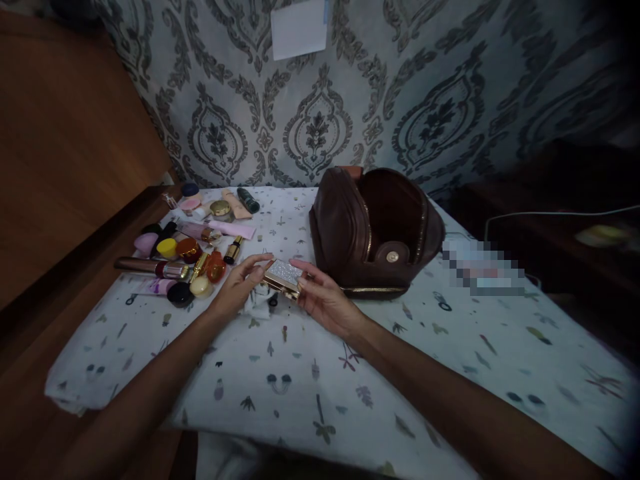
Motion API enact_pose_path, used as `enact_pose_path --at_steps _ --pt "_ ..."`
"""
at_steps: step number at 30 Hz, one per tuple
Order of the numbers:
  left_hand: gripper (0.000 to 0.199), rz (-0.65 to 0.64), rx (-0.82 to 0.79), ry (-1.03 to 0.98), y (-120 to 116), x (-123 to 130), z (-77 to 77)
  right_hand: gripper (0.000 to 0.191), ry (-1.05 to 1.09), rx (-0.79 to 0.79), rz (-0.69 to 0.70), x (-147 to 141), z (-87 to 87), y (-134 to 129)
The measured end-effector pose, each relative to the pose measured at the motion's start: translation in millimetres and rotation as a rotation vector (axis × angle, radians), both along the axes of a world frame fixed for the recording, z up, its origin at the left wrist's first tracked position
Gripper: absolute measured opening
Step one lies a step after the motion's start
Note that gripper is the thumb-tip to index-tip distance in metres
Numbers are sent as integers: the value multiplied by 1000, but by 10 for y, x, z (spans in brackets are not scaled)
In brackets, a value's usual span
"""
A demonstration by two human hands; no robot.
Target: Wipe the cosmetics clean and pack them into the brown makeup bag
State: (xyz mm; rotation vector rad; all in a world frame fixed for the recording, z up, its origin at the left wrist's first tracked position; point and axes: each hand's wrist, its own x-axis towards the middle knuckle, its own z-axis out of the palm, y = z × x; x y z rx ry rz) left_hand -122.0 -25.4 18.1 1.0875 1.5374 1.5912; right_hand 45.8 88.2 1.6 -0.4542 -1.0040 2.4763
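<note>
A small glittery silver case with gold edges (284,276) is held between my two hands above the cloth-covered table. My left hand (239,287) grips its left end, and the fingers of my right hand (325,298) are closed on its right end. Beneath the case lies a crumpled white tissue (257,304), partly hidden. Just to the right stands a dark brown bag (340,227) with its zipped top gaping. Cosmetics lie in a group on the left, among them a yellow-lidded jar (167,249), an orange round bottle (216,267) and a brown tube (145,267).
A patterned white cloth (280,413) covers the table. Farther back on the left are a gold-lidded jar (220,209) and a dark green tube (248,199). A pixelated item (483,268) lies right of the bag. Wooden furniture (70,127) borders the left side.
</note>
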Motion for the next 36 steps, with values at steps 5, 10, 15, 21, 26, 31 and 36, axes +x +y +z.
enact_pose_path --at_steps 5,10,15,21,26,31,36 --pt "60 28 -70 -271 10 -4 -1 53 8 66 -42 -10 1 -14" --pt "53 19 -132 -410 12 0 52 60 2 73 -60 -11 20 -23" --pt "50 30 -144 -442 13 22 99 62 -12 64 -67 -14 25 -28" --pt "47 31 -149 -442 16 3 54 57 -7 80 -59 -18 3 -22" --pt "48 36 -131 -456 15 -8 39 58 -29 95 -58 -20 -16 -21" --pt "51 54 -132 -476 8 -7 41 54 3 91 -40 -30 -40 -10" --pt "52 45 -127 -465 1 -41 6 44 14 109 -22 -40 -65 -4"
